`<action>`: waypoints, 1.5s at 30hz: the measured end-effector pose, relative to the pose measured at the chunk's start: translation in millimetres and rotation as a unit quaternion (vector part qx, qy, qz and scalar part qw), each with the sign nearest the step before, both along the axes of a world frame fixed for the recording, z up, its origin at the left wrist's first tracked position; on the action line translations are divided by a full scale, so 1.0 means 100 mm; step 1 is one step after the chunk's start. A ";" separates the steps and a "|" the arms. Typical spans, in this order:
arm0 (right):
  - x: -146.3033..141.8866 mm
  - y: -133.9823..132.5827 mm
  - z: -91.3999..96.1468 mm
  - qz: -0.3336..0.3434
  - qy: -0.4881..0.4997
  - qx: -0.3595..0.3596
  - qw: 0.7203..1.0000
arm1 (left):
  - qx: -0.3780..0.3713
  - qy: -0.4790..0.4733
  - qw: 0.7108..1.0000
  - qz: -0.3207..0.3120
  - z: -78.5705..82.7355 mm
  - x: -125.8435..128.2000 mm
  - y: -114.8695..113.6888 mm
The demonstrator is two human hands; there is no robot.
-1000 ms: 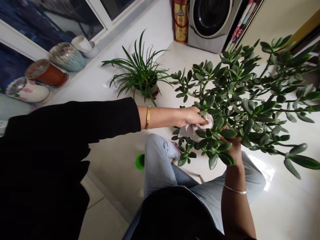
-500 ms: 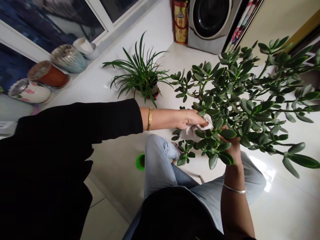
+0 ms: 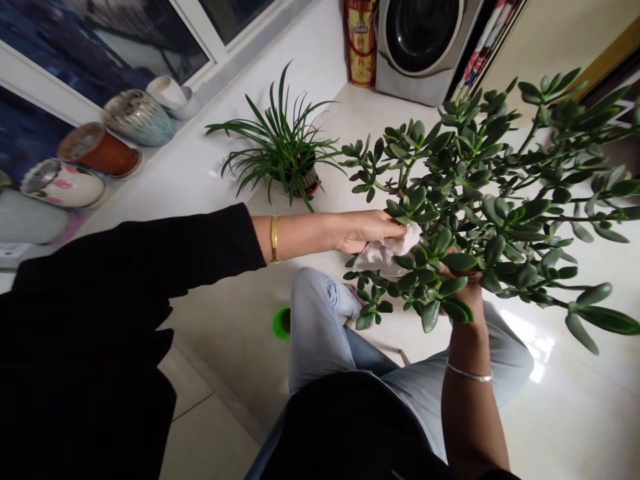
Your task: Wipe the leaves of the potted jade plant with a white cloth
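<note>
Gripping cloth (image 3: 384,252) are left fingers (image 3: 395,231), right fingers (image 3: 473,283) mostly hidden, hold unclear; a pot (image 3: 310,189) contains greenery (image 3: 281,152).

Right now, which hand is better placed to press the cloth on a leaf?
Left, I'd say: the left hand grips the pale cloth right by the plant's leaves. The right hand is among the foliage, fingers mostly hidden, with no cloth visible there.
</note>
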State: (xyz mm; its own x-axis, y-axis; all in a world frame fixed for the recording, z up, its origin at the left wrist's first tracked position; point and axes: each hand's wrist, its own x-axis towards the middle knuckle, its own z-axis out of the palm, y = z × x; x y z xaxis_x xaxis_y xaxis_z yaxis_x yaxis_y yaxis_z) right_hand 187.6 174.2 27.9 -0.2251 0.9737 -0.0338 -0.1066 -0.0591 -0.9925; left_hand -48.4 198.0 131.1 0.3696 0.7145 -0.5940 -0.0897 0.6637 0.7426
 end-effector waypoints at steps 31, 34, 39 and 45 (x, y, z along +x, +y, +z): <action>-0.04 0.01 -0.13 -0.020 -0.017 0.035 0.999 | -0.012 -0.041 0.963 0.266 -0.29 0.65 -0.58; -0.05 0.01 -0.10 -0.022 -0.003 0.043 0.999 | -0.012 -0.047 0.964 0.261 -0.26 0.62 -0.60; -0.06 0.01 -0.07 -0.020 -0.010 0.052 0.998 | -0.009 -0.065 0.965 0.253 -0.24 0.59 -0.60; -0.06 0.01 -0.07 -0.020 -0.001 0.041 0.999 | 0.012 -0.081 0.967 0.240 -0.34 0.48 -0.64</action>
State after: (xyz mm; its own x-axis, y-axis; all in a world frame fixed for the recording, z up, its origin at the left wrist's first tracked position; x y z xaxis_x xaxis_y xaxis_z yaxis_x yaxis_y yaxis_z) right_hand 181.7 174.8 20.9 -0.1866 0.9814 0.0459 -0.1045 0.0267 -0.9942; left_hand -0.3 134.3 97.3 0.0783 0.8393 -0.5380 -0.4996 0.5000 0.7073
